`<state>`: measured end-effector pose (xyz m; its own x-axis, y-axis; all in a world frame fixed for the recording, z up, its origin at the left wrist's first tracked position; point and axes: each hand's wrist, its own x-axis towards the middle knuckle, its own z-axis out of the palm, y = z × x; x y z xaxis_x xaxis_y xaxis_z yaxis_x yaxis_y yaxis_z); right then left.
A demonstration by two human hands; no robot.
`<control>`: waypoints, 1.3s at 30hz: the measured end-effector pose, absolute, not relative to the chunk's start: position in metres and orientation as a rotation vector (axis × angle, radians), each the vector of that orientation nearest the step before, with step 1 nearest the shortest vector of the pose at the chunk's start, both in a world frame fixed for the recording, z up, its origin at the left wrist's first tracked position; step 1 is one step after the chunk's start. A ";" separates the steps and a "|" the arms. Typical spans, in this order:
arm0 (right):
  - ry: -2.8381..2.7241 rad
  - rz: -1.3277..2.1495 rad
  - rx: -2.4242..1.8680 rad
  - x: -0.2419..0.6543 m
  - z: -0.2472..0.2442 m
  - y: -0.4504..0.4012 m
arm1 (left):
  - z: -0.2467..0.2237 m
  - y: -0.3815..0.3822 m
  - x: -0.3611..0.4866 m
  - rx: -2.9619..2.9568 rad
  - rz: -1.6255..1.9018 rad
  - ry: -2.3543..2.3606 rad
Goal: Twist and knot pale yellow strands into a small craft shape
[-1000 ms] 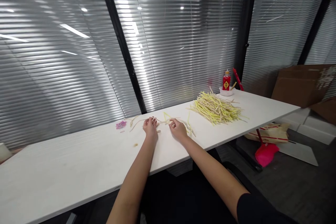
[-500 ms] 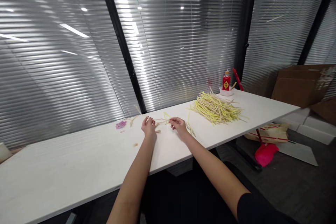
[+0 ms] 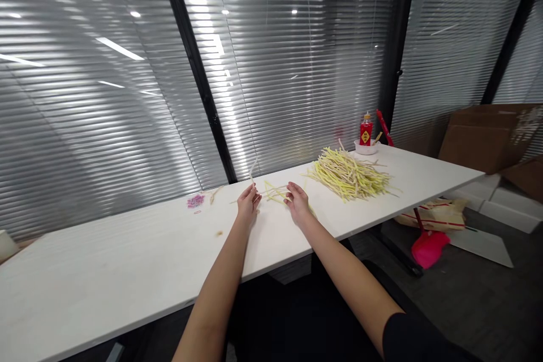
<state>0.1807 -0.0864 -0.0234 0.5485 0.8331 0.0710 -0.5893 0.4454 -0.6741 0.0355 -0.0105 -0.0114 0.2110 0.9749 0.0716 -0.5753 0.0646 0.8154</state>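
Observation:
Near the middle of the table, my left hand (image 3: pixel 248 202) pinches a thin, pale straw-like strip (image 3: pixel 253 169) whose free end points upward. To its right, my right hand (image 3: pixel 297 202) has its fingertips closed on a beige strip (image 3: pixel 275 189) that runs across toward my left hand. Whether both hands hold the same strip cannot be made out. A few yellow strips (image 3: pixel 275 198) lie between and below the hands. Farther right is a large loose pile of yellow and cream strips (image 3: pixel 350 176).
Small pink and purple bands (image 3: pixel 195 201) lie in a heap at the left, beside a short beige bundle (image 3: pixel 215 195). At the back right, a red bottle (image 3: pixel 365 131) stands in a pale bowl (image 3: pixel 362 149). Window blinds (image 3: pixel 297 79) border the table's (image 3: pixel 127 271) far edge.
My hands have moved slightly apart, the right one up and to the right. The strip end at my left hand now points up instead of leaning left.

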 end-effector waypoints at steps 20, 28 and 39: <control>-0.253 0.842 -0.657 0.186 -0.028 -0.081 | -0.017 -0.017 0.036 1.169 0.863 0.646; -0.276 0.821 -0.625 0.188 -0.030 -0.079 | -0.023 -0.016 0.039 1.222 0.785 0.681; -0.280 0.892 -0.653 0.186 -0.030 -0.080 | -0.018 -0.023 0.034 1.390 0.631 0.499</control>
